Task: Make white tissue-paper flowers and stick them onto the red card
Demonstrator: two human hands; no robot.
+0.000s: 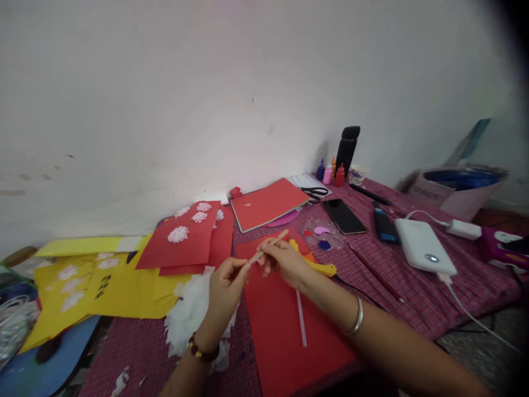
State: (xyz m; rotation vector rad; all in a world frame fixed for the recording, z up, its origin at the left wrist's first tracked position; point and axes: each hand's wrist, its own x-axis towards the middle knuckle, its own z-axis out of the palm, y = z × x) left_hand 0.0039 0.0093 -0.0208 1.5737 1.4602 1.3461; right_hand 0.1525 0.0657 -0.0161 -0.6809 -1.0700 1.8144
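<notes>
A thin wooden craft stick (278, 237) slants between my two hands, above a sheet of red paper (273, 331). My left hand (229, 281) is closed in a pinch at the stick's lower end. My right hand (283, 259) grips it further up, fingers wrapped round it, with the upper end sticking out. Partly hidden behind my right wrist lies a yellow hot glue gun (324, 268). A pale translucent glue stick (302, 322) rests on the red paper below my right forearm. Torn white tissue paper (185, 314) lies beside my left wrist.
Red cards with white tissue flowers (177, 234) and yellow paper (124, 286) lie left. Behind are a red pad (268, 204), black scissors (316, 192) and paint bottles (328, 175). On the right are a palette (324, 234), phone (344, 216), red paintbrush (378, 275) and white power bank (425, 248).
</notes>
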